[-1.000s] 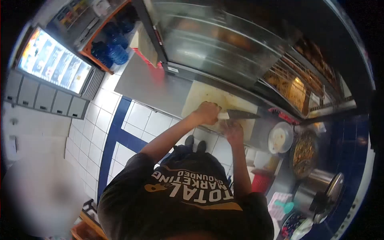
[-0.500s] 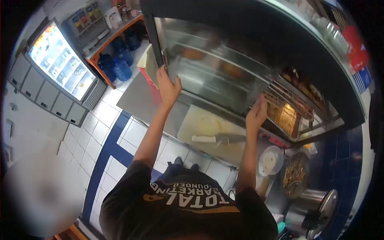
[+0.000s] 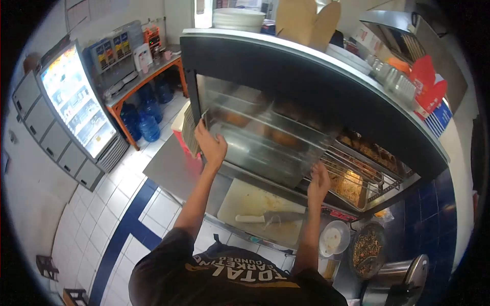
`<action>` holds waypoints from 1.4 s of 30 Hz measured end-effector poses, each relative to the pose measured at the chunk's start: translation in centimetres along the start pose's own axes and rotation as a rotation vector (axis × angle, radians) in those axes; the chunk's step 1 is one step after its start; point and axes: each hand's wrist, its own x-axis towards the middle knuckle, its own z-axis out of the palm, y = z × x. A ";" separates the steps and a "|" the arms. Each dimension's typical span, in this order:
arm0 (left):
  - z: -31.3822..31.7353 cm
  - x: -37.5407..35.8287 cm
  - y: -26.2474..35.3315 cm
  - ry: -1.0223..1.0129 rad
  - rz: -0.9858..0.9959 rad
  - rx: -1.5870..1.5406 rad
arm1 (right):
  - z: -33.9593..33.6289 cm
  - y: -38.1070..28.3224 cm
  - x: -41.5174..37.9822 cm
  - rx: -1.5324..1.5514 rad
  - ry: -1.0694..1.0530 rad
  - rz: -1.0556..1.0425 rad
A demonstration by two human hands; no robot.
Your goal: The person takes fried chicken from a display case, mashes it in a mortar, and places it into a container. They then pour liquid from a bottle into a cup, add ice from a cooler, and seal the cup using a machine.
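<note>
Carefully: glass above a blade

Left hand (image 3: 212, 146) spread at the left edge of the glass pane (image 3: 255, 153) in the cabinet (image 3: 306, 84); right hand (image 3: 318, 183) half-curled at its right edge, grip I can't tell. Uneven force could jam or drop it onto the knife (image 3: 250, 219). Cutting board (image 3: 240, 199) and bowl (image 3: 341, 228) crowd below.

Tiled floor (image 3: 84, 232), blue-tiled wall (image 3: 429, 209)
</note>
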 end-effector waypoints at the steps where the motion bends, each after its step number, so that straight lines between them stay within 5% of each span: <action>1: 0.2 0.0 -0.4 0.043 0.021 -0.008 | -2.3 2.6 0.1 -0.005 0.053 -0.022; 3: 0.0 0.3 -0.5 0.009 -0.006 -0.087 | -7.1 5.6 -0.9 -0.366 0.318 -0.109; 4: -0.1 0.3 -0.4 -0.005 -0.022 -0.125 | -9.2 7.4 -1.7 -0.398 0.462 0.026; 7: -0.7 -1.2 1.0 -0.098 -0.085 -0.214 | -18.4 15.7 -3.6 -0.337 0.439 0.210; 12: -0.3 -5.8 6.1 -0.242 -0.021 -0.411 | -19.5 8.6 -6.3 -0.193 0.649 0.054; 18: -0.1 -9.7 13.0 -0.462 0.002 -0.597 | -15.0 1.3 -10.6 -0.395 0.432 0.035; 21: 0.4 -11.4 15.4 -0.543 0.066 -0.689 | -14.6 5.4 -13.1 -0.275 0.234 -0.087; 25: 0.6 -11.7 16.9 -0.801 0.122 -0.894 | -9.4 4.5 -15.9 -0.131 0.031 0.087; 28: 2.8 -12.4 14.7 -1.322 0.057 -1.128 | -3.6 3.6 -18.0 -0.065 -0.080 0.172; 29: 1.4 -11.8 13.7 -1.341 0.063 -1.123 | -0.9 3.2 -18.7 0.038 -0.069 0.261; 32: -5.9 -8.0 8.9 -1.318 0.143 -1.038 | 7.2 0.2 -20.4 0.188 -0.232 0.701; 35: -13.4 -5.7 0.8 -1.127 0.294 -0.885 | 15.1 8.3 -23.8 1.300 -0.094 1.256; 37: -17.6 -6.3 -6.3 -0.934 0.383 -0.849 | 23.1 7.6 -26.6 1.415 -0.438 1.416; 40: -25.9 -3.0 -15.9 -1.023 0.374 -0.609 | 37.8 2.3 -31.9 1.600 -0.957 1.588; 42: -28.6 -2.9 -23.9 -0.900 0.360 -0.445 | 44.3 -1.1 -34.7 1.542 -1.176 1.601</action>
